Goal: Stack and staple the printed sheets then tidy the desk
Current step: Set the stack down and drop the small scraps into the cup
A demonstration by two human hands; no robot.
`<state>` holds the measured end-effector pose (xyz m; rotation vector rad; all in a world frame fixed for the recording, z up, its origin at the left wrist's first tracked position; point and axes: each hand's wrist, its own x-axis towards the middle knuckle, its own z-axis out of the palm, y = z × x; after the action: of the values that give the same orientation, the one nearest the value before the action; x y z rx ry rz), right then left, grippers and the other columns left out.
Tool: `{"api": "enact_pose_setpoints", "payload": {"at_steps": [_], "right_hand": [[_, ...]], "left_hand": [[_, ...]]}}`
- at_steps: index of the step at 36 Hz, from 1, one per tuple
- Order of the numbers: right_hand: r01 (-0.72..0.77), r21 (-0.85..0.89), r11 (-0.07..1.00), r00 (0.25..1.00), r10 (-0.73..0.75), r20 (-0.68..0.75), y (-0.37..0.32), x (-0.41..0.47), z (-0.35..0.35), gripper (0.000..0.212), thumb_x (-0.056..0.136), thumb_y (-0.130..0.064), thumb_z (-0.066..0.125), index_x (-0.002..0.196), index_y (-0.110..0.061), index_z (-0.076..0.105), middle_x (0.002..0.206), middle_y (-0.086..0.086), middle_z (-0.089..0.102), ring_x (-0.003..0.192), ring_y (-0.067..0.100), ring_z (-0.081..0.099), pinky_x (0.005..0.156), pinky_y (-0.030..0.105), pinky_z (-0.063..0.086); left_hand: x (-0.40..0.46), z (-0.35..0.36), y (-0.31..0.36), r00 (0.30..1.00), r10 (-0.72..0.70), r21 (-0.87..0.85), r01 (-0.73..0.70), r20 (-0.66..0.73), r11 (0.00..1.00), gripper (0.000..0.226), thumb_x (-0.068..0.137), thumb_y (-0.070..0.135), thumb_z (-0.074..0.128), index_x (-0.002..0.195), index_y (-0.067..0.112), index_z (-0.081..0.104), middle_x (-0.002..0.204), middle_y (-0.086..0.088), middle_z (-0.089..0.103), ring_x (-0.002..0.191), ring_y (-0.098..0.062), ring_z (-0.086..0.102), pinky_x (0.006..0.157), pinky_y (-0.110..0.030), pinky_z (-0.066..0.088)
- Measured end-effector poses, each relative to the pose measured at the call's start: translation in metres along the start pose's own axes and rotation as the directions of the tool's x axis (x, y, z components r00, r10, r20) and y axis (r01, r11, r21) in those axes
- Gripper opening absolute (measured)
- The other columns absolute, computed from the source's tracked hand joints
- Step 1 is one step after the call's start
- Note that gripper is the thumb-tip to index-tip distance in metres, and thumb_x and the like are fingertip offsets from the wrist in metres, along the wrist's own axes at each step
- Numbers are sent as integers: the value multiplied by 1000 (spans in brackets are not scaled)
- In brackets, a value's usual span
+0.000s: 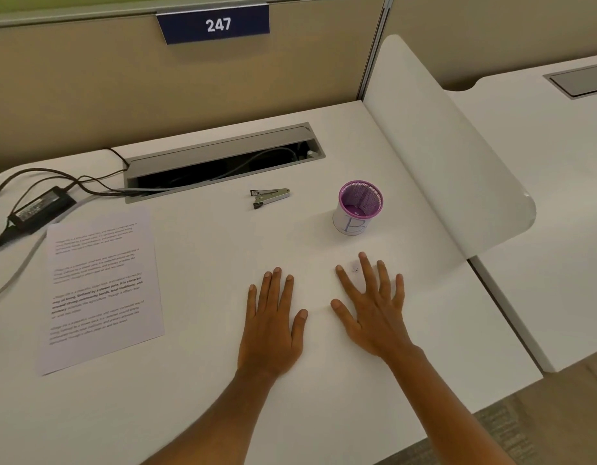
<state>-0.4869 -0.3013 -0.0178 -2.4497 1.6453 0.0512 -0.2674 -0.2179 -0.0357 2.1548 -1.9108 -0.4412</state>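
Observation:
Printed sheets [102, 286] lie flat as one neat pile on the left of the white desk [206, 397]. A small metal stapler [269, 197] lies farther back near the middle, its jaws apart. My left hand [273, 323] and my right hand [371, 310] both rest palm down on the desk in front of the stapler, fingers spread, holding nothing. Both hands are well to the right of the sheets.
A purple mesh pen cup [357, 208] stands right of the stapler. An open cable tray [223, 162] runs along the back. A black power adapter [38, 209] and cables sit at far left. A white divider panel [451, 156] borders the right side.

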Motion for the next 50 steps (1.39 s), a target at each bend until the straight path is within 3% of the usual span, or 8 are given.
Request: {"api": "enact_pose_setpoints", "payload": {"at_steps": [9,15,24,30,35,40,45,50], "right_hand": [[-98,13,995,995,98,-7,10,9,-7,69,101,-69,19,165,-44,8,176,-2,-10,162,34,-2,126,66,3],[-183,74,980,983,184,-9,25,19,-16,81,94,-79,20,165,-40,7,176,-1,-5,160,35,5,125,64,5],[-95,62,994,995,92,46,28,15,-13,75,95,-79,20,162,-50,5,175,-3,-3,161,35,3,126,64,5],[-260,160,952,965,264,-5,20,4,-10,83,94,-78,22,165,-38,7,175,-1,0,160,33,4,127,61,4],[-219,77,973,976,219,7,9,-1,0,78,99,-71,22,166,-35,3,175,-2,-1,161,34,0,126,61,3],[-232,180,956,969,243,-42,12,8,-5,61,102,-55,30,161,-38,32,172,1,19,157,33,16,125,59,10],[-207,345,916,918,303,-255,21,15,-2,39,93,-39,73,132,-35,71,148,-1,56,141,28,43,113,50,26],[-196,486,851,883,369,-290,15,27,-2,20,87,-38,81,106,-42,79,123,-12,62,127,17,44,105,36,20]], "left_hand": [[0,0,0,1000,5,-8,-5,-8,1000,71,109,52,27,171,23,6,180,-1,-2,167,-18,-8,136,-52,8],[0,0,0,1000,3,-19,-4,-13,1000,71,109,51,29,171,23,9,180,-2,0,167,-18,-6,136,-52,9],[0,1,-1,1000,1,-15,-1,-10,1000,71,109,53,27,171,24,7,180,-1,-2,167,-18,-8,136,-52,9],[-1,0,-1,1000,4,-20,-4,-12,1000,71,109,52,27,171,23,6,180,-1,-2,167,-18,-8,136,-52,8],[-1,0,-1,1000,5,-28,-5,-18,1000,71,109,53,27,171,23,8,180,-1,-1,167,-19,-7,136,-52,8],[-1,-1,0,1000,11,-29,-11,-22,1000,70,109,51,28,171,22,10,180,-2,1,167,-18,-6,136,-52,9],[-2,-1,0,1000,7,-22,-8,-22,1000,70,109,51,27,171,22,10,180,-3,1,167,-19,-5,135,-53,10],[-1,-1,0,1000,6,-18,-7,-20,1000,71,109,53,25,171,22,9,180,-3,1,167,-20,-5,135,-53,11]]}}
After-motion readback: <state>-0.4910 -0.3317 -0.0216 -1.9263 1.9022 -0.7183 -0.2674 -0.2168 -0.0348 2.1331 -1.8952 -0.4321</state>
